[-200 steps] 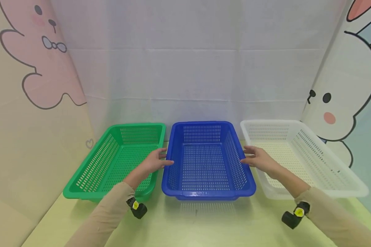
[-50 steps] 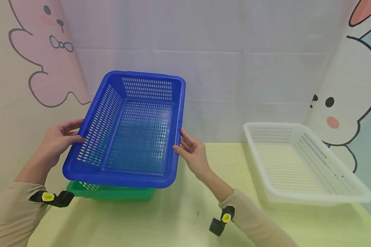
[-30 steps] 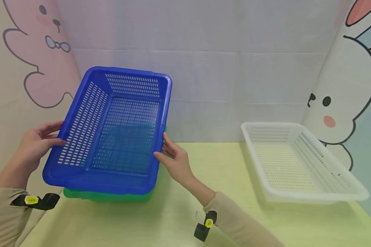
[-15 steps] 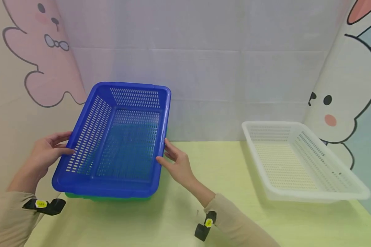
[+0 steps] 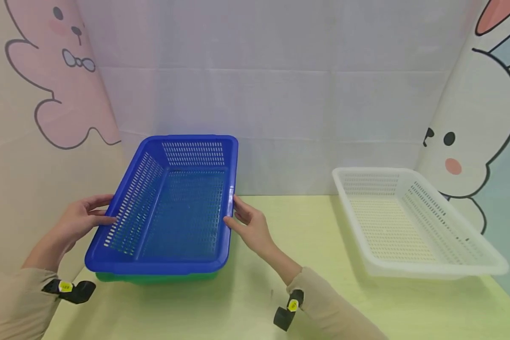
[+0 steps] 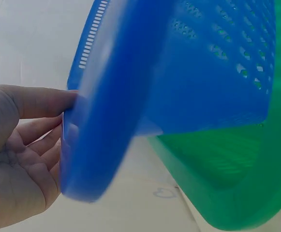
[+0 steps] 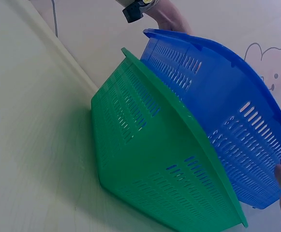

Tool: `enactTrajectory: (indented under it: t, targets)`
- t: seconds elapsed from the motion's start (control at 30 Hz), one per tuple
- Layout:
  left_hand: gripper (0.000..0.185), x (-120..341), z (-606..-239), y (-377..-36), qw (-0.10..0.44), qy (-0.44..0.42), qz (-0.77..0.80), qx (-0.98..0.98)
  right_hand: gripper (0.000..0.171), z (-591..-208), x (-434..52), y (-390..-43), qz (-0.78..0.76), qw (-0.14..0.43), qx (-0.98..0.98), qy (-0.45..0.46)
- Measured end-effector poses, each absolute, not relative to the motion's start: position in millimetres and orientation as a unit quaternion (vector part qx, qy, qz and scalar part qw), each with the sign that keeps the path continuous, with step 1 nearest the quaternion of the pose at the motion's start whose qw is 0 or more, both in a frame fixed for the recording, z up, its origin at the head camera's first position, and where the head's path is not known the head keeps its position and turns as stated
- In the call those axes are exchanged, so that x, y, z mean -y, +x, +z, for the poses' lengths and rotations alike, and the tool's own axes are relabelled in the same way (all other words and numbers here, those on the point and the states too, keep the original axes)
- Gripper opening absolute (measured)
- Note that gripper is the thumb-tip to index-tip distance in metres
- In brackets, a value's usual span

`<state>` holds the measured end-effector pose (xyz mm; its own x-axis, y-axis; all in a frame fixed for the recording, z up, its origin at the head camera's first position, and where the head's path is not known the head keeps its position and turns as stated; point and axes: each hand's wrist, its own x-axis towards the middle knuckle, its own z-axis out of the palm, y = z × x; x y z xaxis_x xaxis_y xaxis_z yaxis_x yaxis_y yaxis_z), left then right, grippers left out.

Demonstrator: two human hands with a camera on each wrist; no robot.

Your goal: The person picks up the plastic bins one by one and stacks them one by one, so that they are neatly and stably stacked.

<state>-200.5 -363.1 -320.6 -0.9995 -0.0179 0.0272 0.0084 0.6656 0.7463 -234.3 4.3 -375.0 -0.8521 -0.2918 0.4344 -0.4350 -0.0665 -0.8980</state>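
Note:
A blue plastic basket [image 5: 182,212] with slotted walls is held level over a green basket [image 5: 157,277] of the same shape. Its lower part sits inside the green one, as the right wrist view shows, with the blue rim above the green rim. My left hand [image 5: 82,219] pinches the blue rim on its left long side, thumb on top and fingers beneath. On the opposite long side my right hand [image 5: 250,226] grips the rim the same way. Most of the green basket is hidden under the blue one in the head view.
A white slotted basket [image 5: 408,222] stands on the right of the pale yellow-green table [image 5: 297,255]. Behind the table hangs a white cloth [image 5: 246,94], and cartoon-printed panels flank both sides.
Both hands have carried the blue basket from the middle of the table to the left, over the green one. In the last second it has come down and levelled out into it.

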Motion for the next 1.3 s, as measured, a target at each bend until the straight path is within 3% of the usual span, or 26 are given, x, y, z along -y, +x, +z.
enactTrajectory:
  t: [0.23, 0.43, 0.67, 1.03, 1.3]
  targets:
    - [0.072, 358.2, -329.8, -198.0, -0.016, -0.009, -0.418, 0.908, 0.054, -363.4, -14.2, -222.5, 0.676, 0.032, 0.687, 0.264]
    - [0.071, 355.1, -335.6, -197.8, -0.020, -0.007, -0.418, 0.908, 0.053, -364.6, -17.7, -222.1, 0.679, 0.026, 0.687, 0.256]
    - [0.070, 358.0, -347.3, -195.9, -0.023, -0.005, -0.417, 0.909, 0.053, -393.8, -15.6, -241.2, 0.684, 0.035, 0.687, 0.245]
    - [0.064, 357.3, -354.2, -194.2, -0.013, -0.010, -0.391, 0.920, 0.049, -374.4, -16.2, -225.9, 0.692, 0.018, 0.683, 0.231]
    - [0.063, 359.4, -362.5, -196.2, -0.027, 0.010, -0.411, 0.911, 0.049, -382.0, -15.3, -226.7, 0.693, 0.009, 0.685, 0.225]
